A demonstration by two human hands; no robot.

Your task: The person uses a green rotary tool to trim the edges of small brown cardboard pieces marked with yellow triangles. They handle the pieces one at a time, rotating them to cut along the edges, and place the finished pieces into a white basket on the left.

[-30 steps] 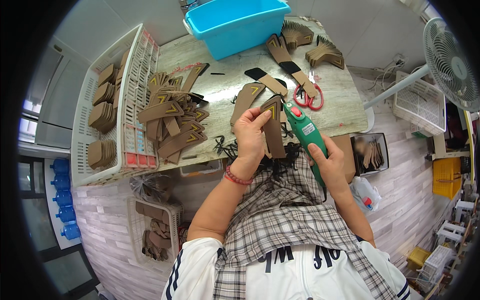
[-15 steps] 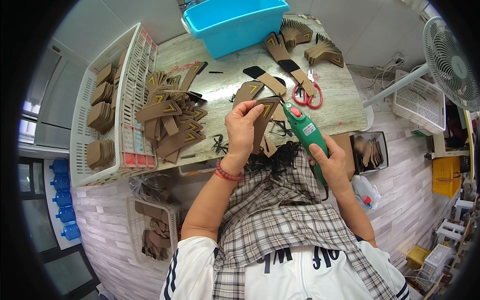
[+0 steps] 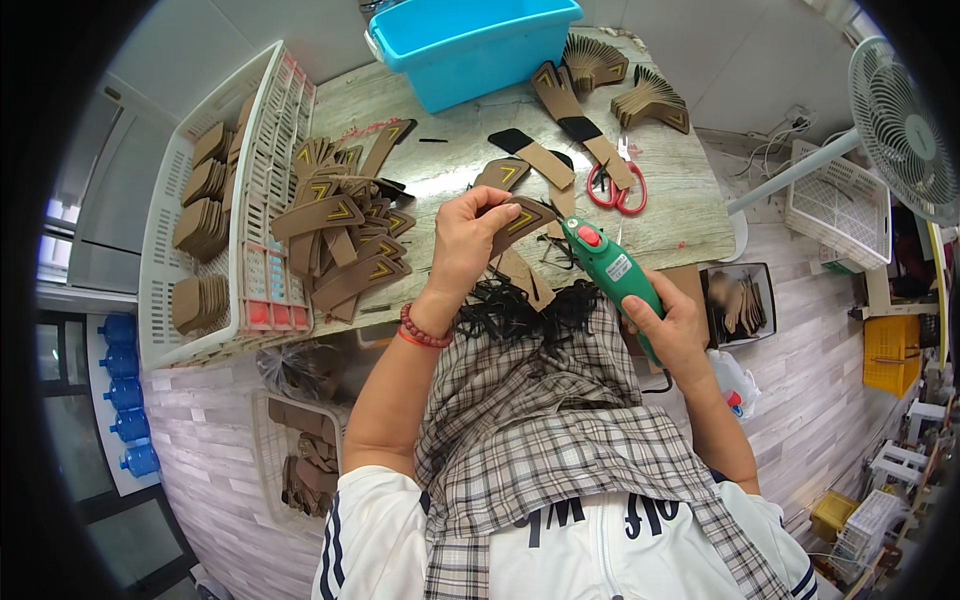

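Note:
Between thumb and fingers, my left hand [image 3: 468, 240] pinches a curved brown fabric piece [image 3: 524, 226] with a yellow V mark and a dark edge. My right hand [image 3: 668, 322] is wrapped round a green electric hand cutter [image 3: 612, 262] with a red switch. The cutter's head points up and left, close to the right end of the piece; whether they touch I cannot tell. Beyond my left hand lies a similar brown piece [image 3: 497, 174]. Black trimmings [image 3: 530, 312] are heaped on my checked apron and the table's near edge.
At left, a pile of brown pieces [image 3: 345, 230] lies beside a white plastic crate [image 3: 262, 190] holding stacks. A blue tub [image 3: 485, 60] stands at the back. Red-handled scissors [image 3: 628, 190] and fanned stacks [image 3: 650, 103] lie at right, near a standing fan [image 3: 905, 125].
My left hand has shifted left and slightly up, and the brown piece has swung from hanging down to lying more sideways. The cutter has moved slightly down and right.

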